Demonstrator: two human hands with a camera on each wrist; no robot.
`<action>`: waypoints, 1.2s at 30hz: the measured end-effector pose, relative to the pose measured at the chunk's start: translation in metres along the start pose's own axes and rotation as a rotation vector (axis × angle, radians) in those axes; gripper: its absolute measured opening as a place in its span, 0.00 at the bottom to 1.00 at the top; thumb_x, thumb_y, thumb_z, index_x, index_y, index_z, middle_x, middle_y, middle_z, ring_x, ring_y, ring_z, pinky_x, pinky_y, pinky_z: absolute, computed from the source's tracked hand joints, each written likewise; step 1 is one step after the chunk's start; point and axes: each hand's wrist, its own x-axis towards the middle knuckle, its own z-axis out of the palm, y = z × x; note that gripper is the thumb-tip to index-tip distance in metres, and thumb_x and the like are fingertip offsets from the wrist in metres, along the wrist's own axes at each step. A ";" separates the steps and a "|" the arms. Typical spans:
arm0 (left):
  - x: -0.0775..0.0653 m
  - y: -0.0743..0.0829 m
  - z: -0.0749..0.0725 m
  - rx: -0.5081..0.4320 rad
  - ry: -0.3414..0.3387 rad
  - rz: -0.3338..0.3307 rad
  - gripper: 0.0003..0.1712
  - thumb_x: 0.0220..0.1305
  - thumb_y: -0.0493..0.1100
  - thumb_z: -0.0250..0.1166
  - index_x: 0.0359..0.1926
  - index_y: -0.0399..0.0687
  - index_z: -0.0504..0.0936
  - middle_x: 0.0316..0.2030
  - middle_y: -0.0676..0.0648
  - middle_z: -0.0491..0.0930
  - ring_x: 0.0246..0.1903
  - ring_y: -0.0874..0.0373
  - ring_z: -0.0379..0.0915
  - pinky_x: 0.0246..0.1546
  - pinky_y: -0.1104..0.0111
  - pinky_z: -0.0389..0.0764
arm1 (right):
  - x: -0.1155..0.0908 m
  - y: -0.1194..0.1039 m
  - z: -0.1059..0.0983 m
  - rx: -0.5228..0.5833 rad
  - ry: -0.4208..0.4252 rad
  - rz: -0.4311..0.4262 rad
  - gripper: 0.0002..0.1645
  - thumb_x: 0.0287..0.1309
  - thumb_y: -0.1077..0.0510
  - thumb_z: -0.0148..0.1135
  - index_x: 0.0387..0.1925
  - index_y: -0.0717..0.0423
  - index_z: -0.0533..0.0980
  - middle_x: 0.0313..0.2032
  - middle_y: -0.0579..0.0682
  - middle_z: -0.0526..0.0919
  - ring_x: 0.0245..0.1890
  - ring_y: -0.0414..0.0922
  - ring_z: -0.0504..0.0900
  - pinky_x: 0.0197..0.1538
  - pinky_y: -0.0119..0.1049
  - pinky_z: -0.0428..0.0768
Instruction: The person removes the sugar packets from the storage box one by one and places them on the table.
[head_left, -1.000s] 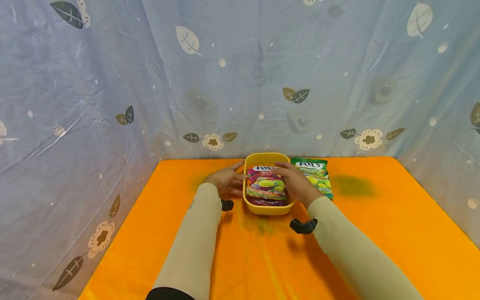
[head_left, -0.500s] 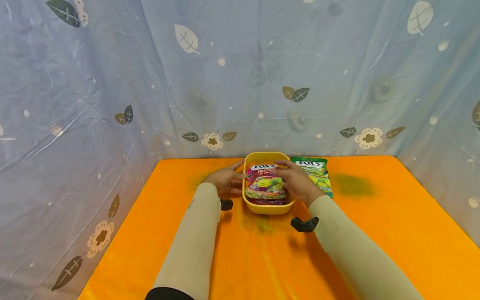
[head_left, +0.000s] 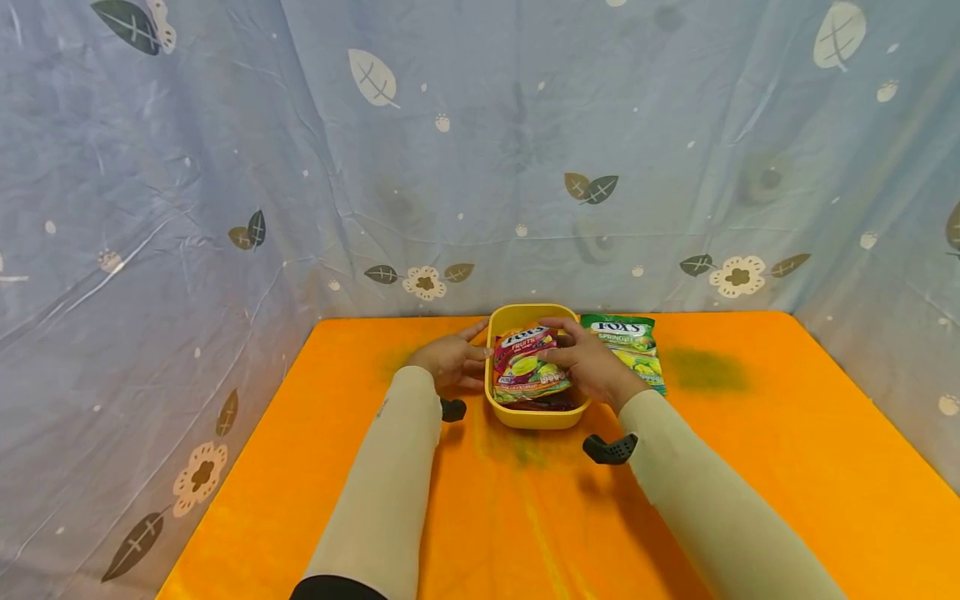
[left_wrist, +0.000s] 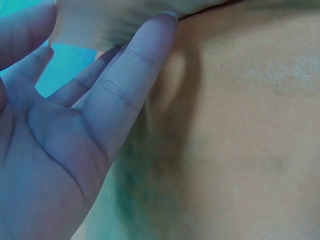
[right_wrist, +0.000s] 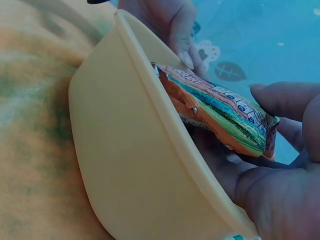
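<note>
A yellow plastic tub [head_left: 534,422] stands near the back of the table with bags of candy in it. My left hand [head_left: 448,360] grips its left wall, thumb at the rim and fingers outside. In the right wrist view, my right hand [right_wrist: 280,165] pinches the right end of a red FOX'S Fruits candy bag [right_wrist: 220,110], thumb above and fingers beneath. That candy bag [head_left: 525,367] is tilted within the tub, its right edge raised. Below it a dark, shiny bag [head_left: 546,403] shows at the front of the tub.
A green FOX'S candy bag [head_left: 633,354] lies on the orange tablecloth [head_left: 517,517], just right of the tub and partly behind my right hand. A blue patterned curtain [head_left: 480,150] hangs behind the table and along both sides.
The Fruits candy bag has turned and tilted up on its right side, and my right thumb and fingers now close on that edge. The left hand and tub have stayed in place.
</note>
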 end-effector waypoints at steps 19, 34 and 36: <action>-0.003 0.002 0.002 0.010 0.017 0.008 0.48 0.81 0.38 0.65 0.88 0.76 0.53 0.67 0.37 0.76 0.61 0.42 0.81 0.53 0.47 0.87 | -0.002 0.001 0.003 -0.053 0.003 -0.034 0.39 0.78 0.71 0.61 0.83 0.55 0.62 0.77 0.62 0.63 0.67 0.62 0.73 0.62 0.45 0.84; -0.002 0.000 0.002 -0.036 0.021 -0.002 0.48 0.80 0.38 0.66 0.87 0.78 0.55 0.67 0.36 0.76 0.59 0.42 0.82 0.52 0.47 0.88 | -0.004 0.003 0.000 -0.003 0.003 -0.088 0.39 0.79 0.72 0.57 0.84 0.55 0.60 0.79 0.61 0.61 0.64 0.59 0.74 0.57 0.40 0.85; -0.001 0.000 0.001 -0.040 0.019 -0.003 0.49 0.79 0.38 0.67 0.87 0.78 0.55 0.67 0.36 0.76 0.58 0.42 0.83 0.52 0.47 0.88 | -0.005 0.003 -0.001 0.018 0.012 -0.094 0.39 0.79 0.72 0.57 0.84 0.54 0.60 0.79 0.60 0.61 0.63 0.58 0.74 0.56 0.40 0.86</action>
